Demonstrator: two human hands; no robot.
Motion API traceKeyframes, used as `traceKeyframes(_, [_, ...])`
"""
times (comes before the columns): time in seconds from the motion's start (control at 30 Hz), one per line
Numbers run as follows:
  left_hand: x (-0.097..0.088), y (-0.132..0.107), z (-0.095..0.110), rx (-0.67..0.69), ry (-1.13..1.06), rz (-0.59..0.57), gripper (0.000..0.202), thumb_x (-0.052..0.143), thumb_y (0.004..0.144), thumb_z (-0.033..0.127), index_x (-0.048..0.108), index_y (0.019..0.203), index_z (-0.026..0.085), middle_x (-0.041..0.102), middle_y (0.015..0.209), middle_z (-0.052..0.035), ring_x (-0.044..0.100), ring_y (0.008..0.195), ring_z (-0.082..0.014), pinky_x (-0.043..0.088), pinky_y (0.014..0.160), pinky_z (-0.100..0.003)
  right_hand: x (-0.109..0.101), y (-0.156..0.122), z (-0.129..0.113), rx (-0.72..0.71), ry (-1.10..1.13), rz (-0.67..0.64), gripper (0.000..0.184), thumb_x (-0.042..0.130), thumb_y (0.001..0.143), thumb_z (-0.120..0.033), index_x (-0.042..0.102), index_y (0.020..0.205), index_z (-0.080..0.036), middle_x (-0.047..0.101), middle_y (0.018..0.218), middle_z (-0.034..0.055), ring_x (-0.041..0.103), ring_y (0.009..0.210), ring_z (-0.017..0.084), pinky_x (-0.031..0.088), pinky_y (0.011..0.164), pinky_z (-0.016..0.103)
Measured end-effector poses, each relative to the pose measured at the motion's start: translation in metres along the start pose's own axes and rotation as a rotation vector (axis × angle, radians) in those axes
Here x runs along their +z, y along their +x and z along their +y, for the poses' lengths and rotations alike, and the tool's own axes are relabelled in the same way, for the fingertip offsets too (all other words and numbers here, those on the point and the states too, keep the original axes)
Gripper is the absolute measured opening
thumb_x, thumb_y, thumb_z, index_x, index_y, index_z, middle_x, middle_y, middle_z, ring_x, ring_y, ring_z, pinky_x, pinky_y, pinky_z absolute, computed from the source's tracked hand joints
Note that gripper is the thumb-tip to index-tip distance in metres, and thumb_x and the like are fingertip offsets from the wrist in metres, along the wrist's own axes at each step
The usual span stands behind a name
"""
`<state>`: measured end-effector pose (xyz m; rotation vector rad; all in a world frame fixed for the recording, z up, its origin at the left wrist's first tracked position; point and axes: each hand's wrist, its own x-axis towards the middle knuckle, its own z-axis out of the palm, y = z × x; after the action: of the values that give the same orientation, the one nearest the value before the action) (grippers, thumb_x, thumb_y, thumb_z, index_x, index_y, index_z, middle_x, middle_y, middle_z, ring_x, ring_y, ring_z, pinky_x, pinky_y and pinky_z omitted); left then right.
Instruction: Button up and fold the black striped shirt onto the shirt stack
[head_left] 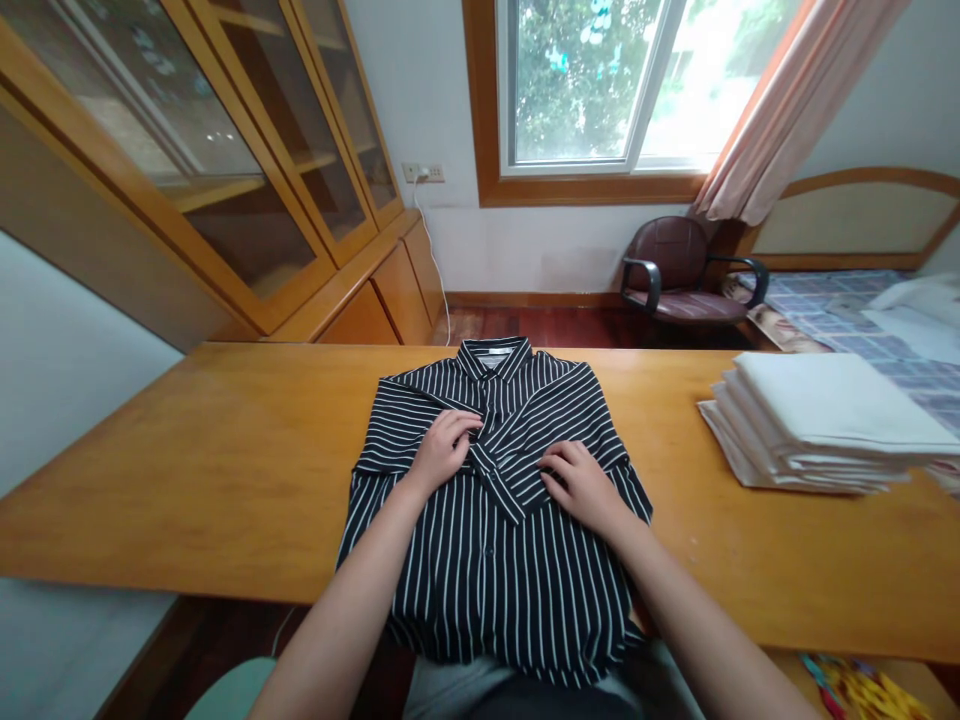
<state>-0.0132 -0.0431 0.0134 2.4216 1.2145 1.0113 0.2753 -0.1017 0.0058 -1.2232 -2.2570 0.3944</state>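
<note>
Bare forearms (356, 595) extend over a striped shirt (517, 590), lying front up on the table (225, 470), hem overhanging the near edge. Right hand (589, 490): fingers loosely parted, resting on a sleeve, apparently to keep it flat. Left hand (442, 452): fingers curled at the crossed sleeves — whether they pinch cloth, cannot tell. Both sleeves lie across the chest, presumably to stay within the body's outline. Pale stack (847, 400) sits right — likely aside for working room. Beyond: chair (671, 265), window (585, 80).
</note>
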Motion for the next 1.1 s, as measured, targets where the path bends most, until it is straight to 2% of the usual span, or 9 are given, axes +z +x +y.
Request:
traceKeyframes(0.1, [-0.005,-0.001,0.015,0.022,0.019,-0.019,0.029,0.046,0.091,0.007,0.067,0.102,0.022,0.068,0.106,-0.0044,0.060,0.105,-0.0206,0.050,0.095,-0.041,0.000,0.001,0.004,0.010,-0.015,-0.006,0.018,0.059,0.092,-0.019,0.067,0.108,-0.022,0.062,0.111,0.0077,0.055,0.105,0.023,0.049,0.094,0.041])
traceKeyframes(0.2, [-0.010,-0.007,0.030,0.051,0.050,-0.163,0.024,0.050,0.090,0.009,0.067,0.101,0.023,0.068,0.102,-0.0041,0.059,0.103,-0.0213,0.051,0.092,-0.039,-0.004,0.003,0.005,0.027,-0.041,-0.015,0.018,0.059,0.092,-0.020,0.067,0.108,-0.022,0.063,0.111,0.0073,0.055,0.104,0.023,0.049,0.092,0.041])
traceKeyframes(0.3, [-0.010,-0.017,0.037,-0.002,0.044,-0.255,0.026,0.052,0.090,0.012,0.065,0.109,0.023,0.067,0.106,-0.0048,0.058,0.104,-0.0229,0.051,0.092,-0.041,-0.007,0.008,-0.004,0.035,-0.060,-0.021,0.019,0.059,0.092,-0.019,0.067,0.109,-0.023,0.064,0.108,0.0073,0.056,0.101,0.024,0.050,0.089,0.041])
traceKeyframes(0.5, [-0.002,-0.032,0.028,-0.079,-0.032,-0.189,0.021,0.054,0.092,0.017,0.062,0.111,0.023,0.066,0.107,-0.0049,0.058,0.107,-0.0230,0.048,0.098,-0.044,0.007,0.022,-0.049,0.029,-0.039,-0.049,0.008,0.063,0.091,-0.026,0.065,0.097,-0.022,0.063,0.096,0.0054,0.056,0.093,0.023,0.051,0.082,0.036])
traceKeyframes(0.6, [-0.001,-0.033,0.024,-0.071,-0.025,-0.183,0.027,0.057,0.091,0.019,0.061,0.117,0.024,0.065,0.112,-0.0056,0.056,0.110,-0.0241,0.047,0.099,-0.045,0.023,0.024,-0.064,0.051,-0.104,-0.075,0.020,0.072,0.085,-0.035,0.061,0.095,-0.022,0.061,0.099,0.0058,0.055,0.094,0.024,0.050,0.082,0.038])
traceKeyframes(0.73, [-0.001,-0.030,0.023,-0.064,0.024,-0.226,0.027,0.059,0.091,0.020,0.062,0.118,0.025,0.062,0.113,-0.0050,0.056,0.111,-0.0235,0.049,0.099,-0.043,0.038,0.021,-0.068,0.109,-0.190,-0.052,0.024,0.073,0.083,-0.037,0.059,0.095,-0.021,0.059,0.100,0.0066,0.053,0.095,0.025,0.048,0.081,0.038])
traceKeyframes(0.87, [0.001,-0.025,0.024,-0.027,0.090,-0.258,0.022,0.056,0.093,0.018,0.065,0.112,0.024,0.063,0.110,-0.0049,0.057,0.106,-0.0226,0.051,0.094,-0.041,0.041,0.019,-0.068,0.097,-0.225,-0.027,0.024,0.070,0.085,-0.041,0.059,0.096,-0.022,0.059,0.100,0.0073,0.053,0.094,0.025,0.047,0.079,0.037])
traceKeyframes(0.97, [0.002,-0.023,0.022,-0.014,0.086,-0.244,0.021,0.052,0.094,0.016,0.067,0.107,0.023,0.065,0.105,-0.0049,0.058,0.102,-0.0217,0.052,0.092,-0.040,0.041,0.020,-0.070,0.091,-0.240,-0.025,0.026,0.069,0.086,-0.044,0.059,0.096,-0.022,0.060,0.100,0.0075,0.053,0.094,0.026,0.047,0.077,0.037])
traceKeyframes(1.1, [0.006,-0.022,0.018,-0.061,0.032,-0.181,0.017,0.052,0.095,0.021,0.068,0.100,0.023,0.067,0.098,-0.0044,0.060,0.098,-0.0215,0.051,0.092,-0.041,0.041,0.023,-0.072,0.100,-0.265,-0.025,0.021,0.066,0.088,-0.041,0.060,0.093,-0.022,0.061,0.097,0.0080,0.054,0.093,0.026,0.047,0.077,0.037])
